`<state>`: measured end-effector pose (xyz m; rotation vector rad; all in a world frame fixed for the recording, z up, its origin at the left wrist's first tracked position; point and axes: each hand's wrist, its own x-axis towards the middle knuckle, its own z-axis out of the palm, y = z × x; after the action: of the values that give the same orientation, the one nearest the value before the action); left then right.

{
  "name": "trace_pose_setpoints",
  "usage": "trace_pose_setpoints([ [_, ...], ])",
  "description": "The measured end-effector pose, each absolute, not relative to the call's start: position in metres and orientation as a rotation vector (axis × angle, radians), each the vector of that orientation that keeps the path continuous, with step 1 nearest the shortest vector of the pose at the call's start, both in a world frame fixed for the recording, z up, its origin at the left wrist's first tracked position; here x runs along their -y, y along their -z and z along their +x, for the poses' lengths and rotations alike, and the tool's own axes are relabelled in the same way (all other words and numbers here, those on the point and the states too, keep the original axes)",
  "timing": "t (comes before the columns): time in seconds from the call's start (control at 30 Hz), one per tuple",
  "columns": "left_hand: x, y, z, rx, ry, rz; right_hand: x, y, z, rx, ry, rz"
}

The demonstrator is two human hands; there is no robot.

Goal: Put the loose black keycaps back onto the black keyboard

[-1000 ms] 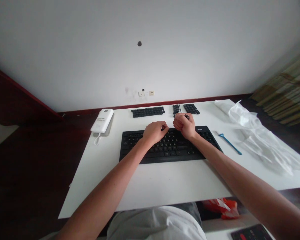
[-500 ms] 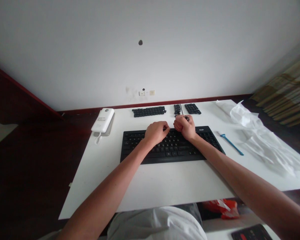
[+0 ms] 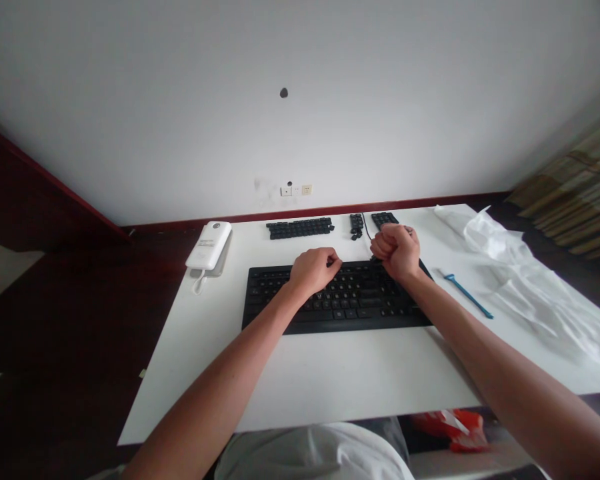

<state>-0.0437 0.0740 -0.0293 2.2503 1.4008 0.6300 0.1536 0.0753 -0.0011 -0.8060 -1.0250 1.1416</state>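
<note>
A black keyboard [image 3: 350, 327] lies on the white table, with pale marks across its middle where some key positions look bare. My left hand [image 3: 313, 273] is closed over its upper middle, thumb and fingers pinched near the back edge; what they hold, if anything, is hidden. My right hand [image 3: 397, 250] is curled into a fist above the keyboard's back right part. A small dark piece shows at the top of that fist, too small to name. Behind the keyboard lie loose black keycaps in a wide block [image 3: 300, 229], a narrow group [image 3: 357, 223] and a right block [image 3: 384, 218], partly covered by my right hand.
On the left, a white power bank [image 3: 210, 245] with a short cable rests on a flat grey object. To the right are a blue brush-like tool [image 3: 467, 295] and crumpled white plastic wrap [image 3: 535, 287]. A thin dark cable [image 3: 367, 227] runs between keycap groups.
My right hand has moved to the right, away from my left hand, and now partly covers the right keycap block. My left hand stays over the keyboard. The view has shifted slightly.
</note>
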Motion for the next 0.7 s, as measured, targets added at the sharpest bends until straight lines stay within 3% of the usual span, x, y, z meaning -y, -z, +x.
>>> trace_pose_setpoints([
  [0.7, -0.072, 0.031, -0.043, -1.438, -0.595, 2.332, -0.069, 0.017, 0.135, 1.120, -1.274, -0.791],
])
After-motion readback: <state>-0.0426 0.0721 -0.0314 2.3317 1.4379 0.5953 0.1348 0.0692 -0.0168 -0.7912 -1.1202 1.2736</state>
